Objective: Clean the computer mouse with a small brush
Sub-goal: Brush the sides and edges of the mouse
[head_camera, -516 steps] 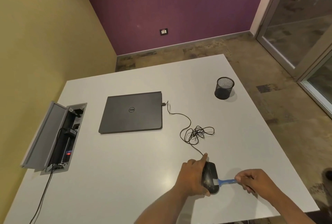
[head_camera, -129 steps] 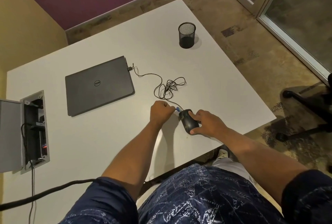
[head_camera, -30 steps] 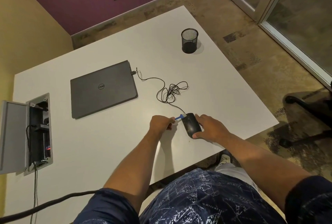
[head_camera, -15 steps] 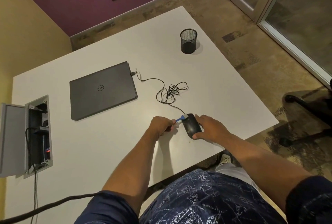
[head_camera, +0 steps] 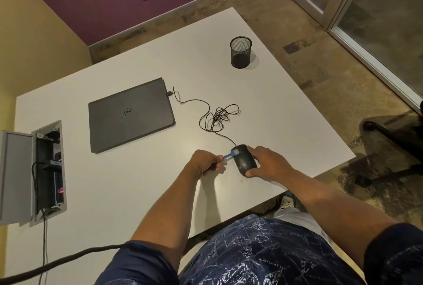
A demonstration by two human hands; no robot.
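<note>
A black wired computer mouse lies on the white table near its front right edge. My right hand grips the mouse from the right, thumb at its near end. My left hand is closed around the blue handle of a small brush. The brush's pale bristle head rests against the mouse's far left side. The mouse cable runs in a tangle to a closed grey laptop.
A black mesh pen cup stands at the table's far right. An open cable box with a raised lid is sunk into the left side. A thick black cable crosses the near left. An office chair base stands on the floor to the right.
Over the last second both hands stay on the mouse and brush, with the brush head shifting slightly along the mouse's far end. Much earlier, the hands held the opposite items.
</note>
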